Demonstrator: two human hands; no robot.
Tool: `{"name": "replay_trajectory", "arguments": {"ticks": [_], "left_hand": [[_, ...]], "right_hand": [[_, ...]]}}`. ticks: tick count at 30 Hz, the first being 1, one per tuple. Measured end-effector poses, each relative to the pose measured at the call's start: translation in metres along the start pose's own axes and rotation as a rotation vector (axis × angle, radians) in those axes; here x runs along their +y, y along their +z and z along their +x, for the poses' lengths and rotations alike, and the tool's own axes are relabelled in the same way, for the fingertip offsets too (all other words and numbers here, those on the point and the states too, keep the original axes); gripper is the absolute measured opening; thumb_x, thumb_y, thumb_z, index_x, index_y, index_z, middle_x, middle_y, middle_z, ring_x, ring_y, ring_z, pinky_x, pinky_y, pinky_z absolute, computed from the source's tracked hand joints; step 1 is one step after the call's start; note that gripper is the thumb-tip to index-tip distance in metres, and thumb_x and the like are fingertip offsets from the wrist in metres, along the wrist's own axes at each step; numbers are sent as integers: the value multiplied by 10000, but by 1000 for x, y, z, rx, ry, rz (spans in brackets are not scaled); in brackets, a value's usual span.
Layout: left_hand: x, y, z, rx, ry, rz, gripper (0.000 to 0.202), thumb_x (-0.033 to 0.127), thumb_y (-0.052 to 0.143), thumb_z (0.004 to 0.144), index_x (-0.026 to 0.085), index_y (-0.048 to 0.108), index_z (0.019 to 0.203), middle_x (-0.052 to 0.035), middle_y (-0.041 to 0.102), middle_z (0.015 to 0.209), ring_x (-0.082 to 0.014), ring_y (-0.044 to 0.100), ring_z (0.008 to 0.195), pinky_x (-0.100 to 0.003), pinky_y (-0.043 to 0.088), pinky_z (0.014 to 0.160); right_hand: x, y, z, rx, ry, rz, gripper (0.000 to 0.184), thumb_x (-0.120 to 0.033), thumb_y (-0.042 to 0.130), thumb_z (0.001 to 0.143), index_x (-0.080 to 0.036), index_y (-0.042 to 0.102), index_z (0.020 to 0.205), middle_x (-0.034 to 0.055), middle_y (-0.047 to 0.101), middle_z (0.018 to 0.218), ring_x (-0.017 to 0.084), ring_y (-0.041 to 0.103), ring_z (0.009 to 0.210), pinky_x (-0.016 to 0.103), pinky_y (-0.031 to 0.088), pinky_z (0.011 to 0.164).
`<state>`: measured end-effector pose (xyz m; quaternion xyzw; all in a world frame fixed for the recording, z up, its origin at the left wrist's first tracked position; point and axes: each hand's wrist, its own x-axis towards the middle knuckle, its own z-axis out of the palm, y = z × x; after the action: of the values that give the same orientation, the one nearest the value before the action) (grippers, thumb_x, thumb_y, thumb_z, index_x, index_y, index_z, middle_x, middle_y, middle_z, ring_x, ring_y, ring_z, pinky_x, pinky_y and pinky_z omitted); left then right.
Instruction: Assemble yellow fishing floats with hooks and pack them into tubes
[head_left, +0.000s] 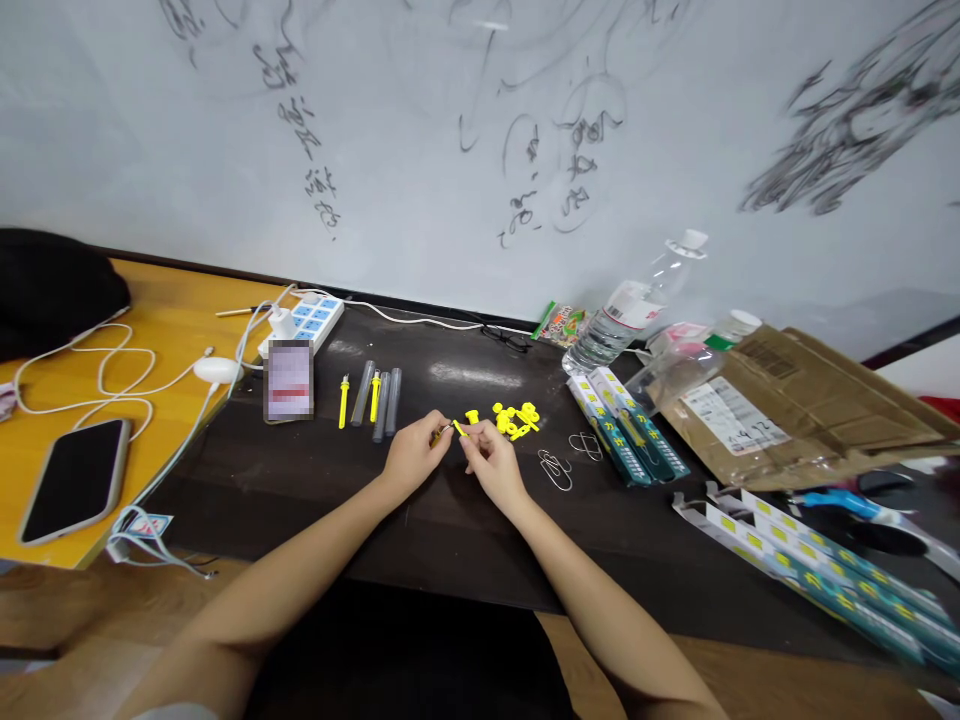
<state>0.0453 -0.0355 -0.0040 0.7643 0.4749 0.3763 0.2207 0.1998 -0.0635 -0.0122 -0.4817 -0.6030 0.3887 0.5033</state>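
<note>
Head view, centre: the right hand (pixel 491 460) pinched a yellow piece (pixel 460 428), tilted up-left toward the left hand (pixel 416 445), grasping something unclear.

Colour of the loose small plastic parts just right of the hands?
Bright yellow. The small parts show best in the head view, the only one.

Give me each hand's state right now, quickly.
Left hand: closed on a small part, mostly hidden.
Right hand: closed, pinching a small yellow piece.

Tabletop (pixel 277 490) bare front-left — boxes (pixel 637 425), bottle (pixel 622 305) block the right.
</note>
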Motion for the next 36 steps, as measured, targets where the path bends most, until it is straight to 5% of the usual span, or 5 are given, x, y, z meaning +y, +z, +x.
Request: {"name": "replay_trajectory", "arguments": {"ticks": [13, 19, 26, 32, 36], "left_hand": [[-3, 2, -1, 1, 99, 151, 114, 261, 467, 895, 195, 555, 866, -8, 661, 838, -134, 614, 742, -220, 387, 611], [-4, 2, 2, -48, 21, -125, 129, 300, 506, 871, 187, 549, 917, 14, 623, 744, -104, 582, 634, -208, 422, 596], [-4, 7, 5, -196, -140, -660, 241, 396, 529, 850, 162, 499, 899, 27, 575, 691, -57, 508, 447, -175, 436, 429], [-7, 8, 7, -318, -197, -808, 265, 399, 567, 821, 150, 498, 881, 31, 574, 642, -52, 487, 393, -177, 431, 383], [-8, 9, 5, -334, -173, -711, 249, 387, 556, 828, 149, 502, 875, 35, 557, 635, -48, 488, 402, -166, 434, 383]], "right_hand": [[-3, -2, 1, -31, 30, -42, 179, -383, 563, 817, -209, 558, 856, -73, 364, 568, 75, 387, 455, 180, 423, 356], [0, -8, 3, -52, -25, -15, 207, -400, 523, 858, -205, 582, 897, -17, 510, 713, 98, 467, 544, 214, 477, 440], [0, -28, 13, -55, -252, -378, 133, -299, 535, 869, -199, 603, 926, 46, 639, 881, 174, 601, 792, 294, 485, 723], [-2, -41, 14, -133, -275, -419, 140, -307, 544, 872, -201, 618, 925, 58, 678, 929, 182, 622, 797, 290, 469, 722], [-3, -44, 14, -196, -254, -469, 128, -296, 545, 874, -197, 621, 899, 42, 676, 879, 160, 608, 731, 267, 448, 674]]}}
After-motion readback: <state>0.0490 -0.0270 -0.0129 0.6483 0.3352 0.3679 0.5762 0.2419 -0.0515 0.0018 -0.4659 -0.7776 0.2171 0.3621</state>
